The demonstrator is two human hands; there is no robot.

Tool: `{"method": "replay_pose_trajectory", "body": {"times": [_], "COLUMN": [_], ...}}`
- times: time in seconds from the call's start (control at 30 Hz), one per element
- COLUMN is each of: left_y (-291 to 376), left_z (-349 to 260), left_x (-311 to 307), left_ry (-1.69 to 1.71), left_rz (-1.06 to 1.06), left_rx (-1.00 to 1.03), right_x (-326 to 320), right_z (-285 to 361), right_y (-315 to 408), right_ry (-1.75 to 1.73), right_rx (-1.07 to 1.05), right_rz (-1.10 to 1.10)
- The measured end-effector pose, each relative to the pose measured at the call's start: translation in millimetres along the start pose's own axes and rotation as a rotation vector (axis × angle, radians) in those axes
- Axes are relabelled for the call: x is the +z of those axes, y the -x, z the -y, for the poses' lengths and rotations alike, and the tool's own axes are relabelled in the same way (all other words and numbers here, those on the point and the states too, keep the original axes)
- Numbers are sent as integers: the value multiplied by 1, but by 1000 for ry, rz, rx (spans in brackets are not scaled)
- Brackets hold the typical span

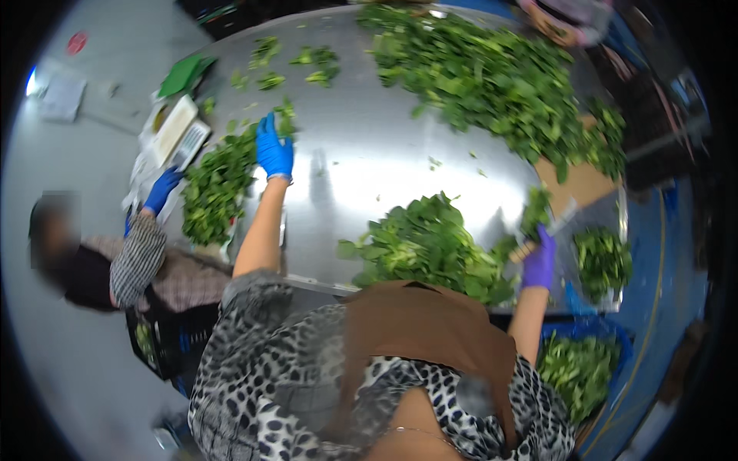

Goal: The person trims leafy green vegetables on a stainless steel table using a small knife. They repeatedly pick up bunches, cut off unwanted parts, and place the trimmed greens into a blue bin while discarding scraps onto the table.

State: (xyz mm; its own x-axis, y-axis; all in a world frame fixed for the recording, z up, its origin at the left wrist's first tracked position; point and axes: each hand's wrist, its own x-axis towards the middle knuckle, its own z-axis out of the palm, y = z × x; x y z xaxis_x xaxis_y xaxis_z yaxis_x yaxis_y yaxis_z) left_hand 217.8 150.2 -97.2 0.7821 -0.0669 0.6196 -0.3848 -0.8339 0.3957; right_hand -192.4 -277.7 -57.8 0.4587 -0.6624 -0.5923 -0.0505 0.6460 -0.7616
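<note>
My left hand (pixel 274 151), in a blue glove, is over the left part of the metal table with its fingers stretched out. A small sprig of leafy greens (pixel 285 120) lies against its fingers and thumb. My right hand (pixel 539 262), in a purple glove, is closed around what looks like a knife (pixel 523 252); its tan handle pokes out on the left and a blurred pale blade on the right. A bunch of greens (pixel 536 208) is at its fingertips, but whether it is gripped too is unclear. Close before me is a heap of leafy greens (pixel 424 245).
A large pile of greens (pixel 478 80) covers the far right over cardboard (pixel 576 187). A co-worker's blue-gloved hand (pixel 163 189) is near a scale (pixel 190 144) and another leafy pile (pixel 216 190). A second person's hands (pixel 553 29) are at the far edge. A blue-lined crate (pixel 620 337) stands lower right.
</note>
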Motion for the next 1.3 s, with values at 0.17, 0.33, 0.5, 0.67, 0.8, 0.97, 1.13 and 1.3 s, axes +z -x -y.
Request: {"method": "replay_pose_trajectory", "body": {"times": [0.17,0.33,0.5,0.67,0.8,0.97,1.13,1.3], "left_y": [53,75,111,126,115,110,116,129], "left_z": [-118,-235,-298,-300,-281,-280,-302,-295], "left_x": [-22,-52,-86,-75,-62,-50,-49,-41], "left_ry": [781,1012,1147,1178,1338,1334,1280,1233], "left_rz": [487,569,634,697,832,896,1130,1214], "left_rx": [-109,135,-12,-220,-521,-573,-319,-341], "right_x": [67,85,100,108,112,94,68,-21], "right_z": [-27,-38,-30,-23,-18,-12,4,40], "right_y": [11,34,58,73,78,65,62,32], "right_ry": [-91,-39,75,220,164,111,50,35], "right_rx": [-100,-184,-231,-267,-272,-264,-301,-538], "right_rz": [305,357,313,266,297,367,257,-183]}}
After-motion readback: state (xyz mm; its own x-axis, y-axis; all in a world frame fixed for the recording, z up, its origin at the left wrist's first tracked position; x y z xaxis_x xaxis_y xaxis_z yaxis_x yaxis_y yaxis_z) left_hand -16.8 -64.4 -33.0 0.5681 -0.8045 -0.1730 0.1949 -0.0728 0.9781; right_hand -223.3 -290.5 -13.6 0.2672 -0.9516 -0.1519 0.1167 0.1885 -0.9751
